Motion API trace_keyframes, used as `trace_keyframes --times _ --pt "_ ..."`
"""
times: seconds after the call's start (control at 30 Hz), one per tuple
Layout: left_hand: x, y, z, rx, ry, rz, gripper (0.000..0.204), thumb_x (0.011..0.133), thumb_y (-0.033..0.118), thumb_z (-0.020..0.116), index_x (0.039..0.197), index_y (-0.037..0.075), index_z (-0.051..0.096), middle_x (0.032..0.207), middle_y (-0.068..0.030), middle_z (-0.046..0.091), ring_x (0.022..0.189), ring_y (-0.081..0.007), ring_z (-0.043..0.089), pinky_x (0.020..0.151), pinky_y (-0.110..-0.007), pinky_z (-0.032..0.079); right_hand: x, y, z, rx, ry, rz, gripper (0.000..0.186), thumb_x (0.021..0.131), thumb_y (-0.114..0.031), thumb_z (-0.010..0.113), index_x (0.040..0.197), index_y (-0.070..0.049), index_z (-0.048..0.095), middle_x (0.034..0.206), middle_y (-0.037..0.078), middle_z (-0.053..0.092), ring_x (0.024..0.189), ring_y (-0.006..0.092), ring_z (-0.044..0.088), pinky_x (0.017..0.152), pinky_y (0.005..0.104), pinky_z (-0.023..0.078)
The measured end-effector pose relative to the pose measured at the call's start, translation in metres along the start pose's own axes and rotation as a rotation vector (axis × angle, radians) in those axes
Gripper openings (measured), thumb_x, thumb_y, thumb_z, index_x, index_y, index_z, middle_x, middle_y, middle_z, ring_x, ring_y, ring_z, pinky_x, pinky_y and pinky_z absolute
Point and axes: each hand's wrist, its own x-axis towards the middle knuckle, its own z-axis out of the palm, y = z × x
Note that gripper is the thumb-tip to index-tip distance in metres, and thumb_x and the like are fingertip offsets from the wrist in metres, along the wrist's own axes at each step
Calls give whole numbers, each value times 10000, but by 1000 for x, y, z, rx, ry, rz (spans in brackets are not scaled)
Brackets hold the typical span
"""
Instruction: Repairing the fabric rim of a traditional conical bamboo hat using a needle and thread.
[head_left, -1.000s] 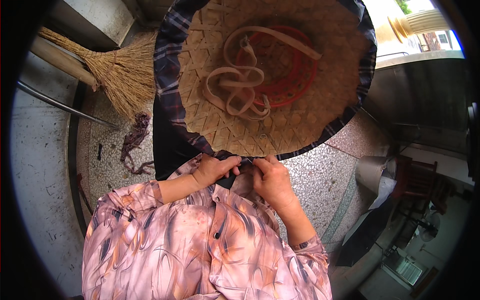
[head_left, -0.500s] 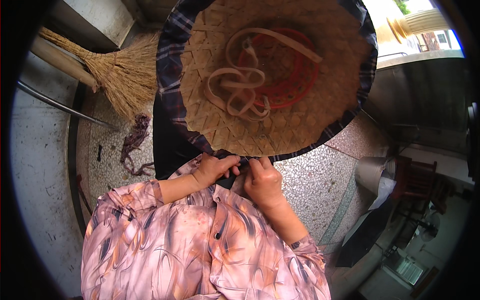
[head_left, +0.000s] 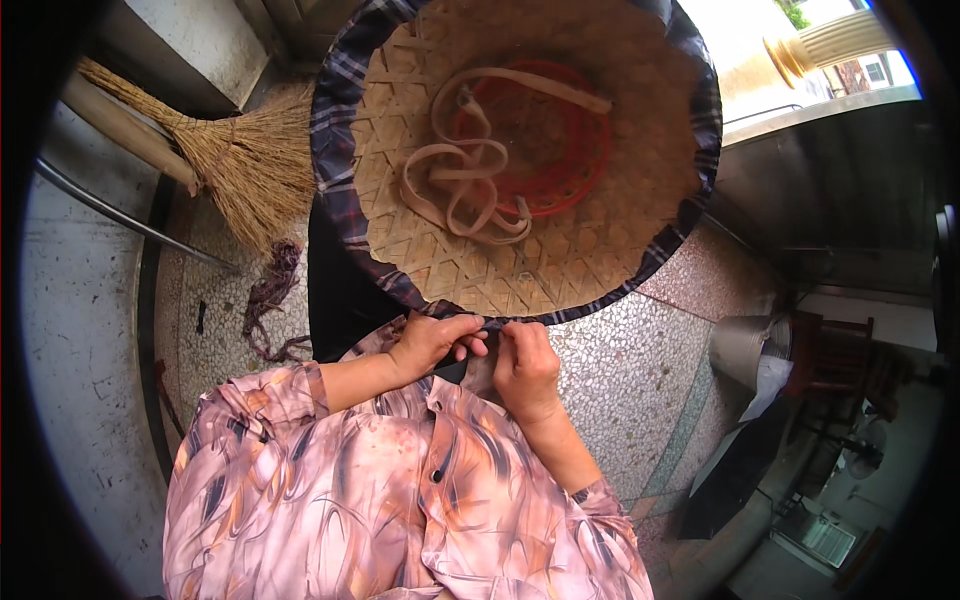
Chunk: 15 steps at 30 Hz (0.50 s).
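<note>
A woven straw hat (head_left: 560, 262) lies on my lap with its hollow underside facing me. Dark plaid cloth (head_left: 338, 150) is wrapped around its rim. Inside sit a red plastic ring (head_left: 592, 150) and a pale strap (head_left: 462, 172) in loose loops. At the near rim my left hand (head_left: 425, 345) is closed, thumb and fingers pinching the cloth edge. Just right of it, my right hand (head_left: 528, 370) is closed with fingertips pressed together beside the rim. Whatever those fingertips hold is too small or hidden to make out.
A straw broom (head_left: 245, 150) leans at the left beside a metal rod (head_left: 130, 218). Dark purplish cloth strips (head_left: 272, 295) lie on the speckled floor (head_left: 640, 370). To the right stand a metal bucket (head_left: 738, 350) and a dark red wooden chair (head_left: 832, 360).
The hat has shifted slightly left and tilted. My right hand has moved a little left and down at the rim; my left hand keeps its place on the cloth.
</note>
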Motion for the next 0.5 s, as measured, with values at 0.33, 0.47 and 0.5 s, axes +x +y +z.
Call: trace_keyframes --times 0.33,0.47,0.5 --pt "2 -1 -7 237 -11 80 217 893 171 655 886 -42 695 760 -100 711 542 -95 603 478 -211 458 4 -3 -4 51 -97 76 96 829 -6 610 922 -30 601 846 174 602 758 378 621 644 435 515" --pt "3 -2 -8 292 -17 94 215 887 179 666 880 -33 700 767 -92 714 537 -89 603 456 -203 448 9 -10 -15 -186 -210 140 72 832 -81 638 891 -47 617 824 151 619 710 361 640 619 432 520" --pt "3 -2 -6 292 -18 95 215 887 179 666 880 -33 700 767 -92 714 537 -89 603 456 -203 448 10 -12 -17 -267 -229 161 73 826 -89 652 877 -46 621 814 142 627 699 352 645 616 432 519"
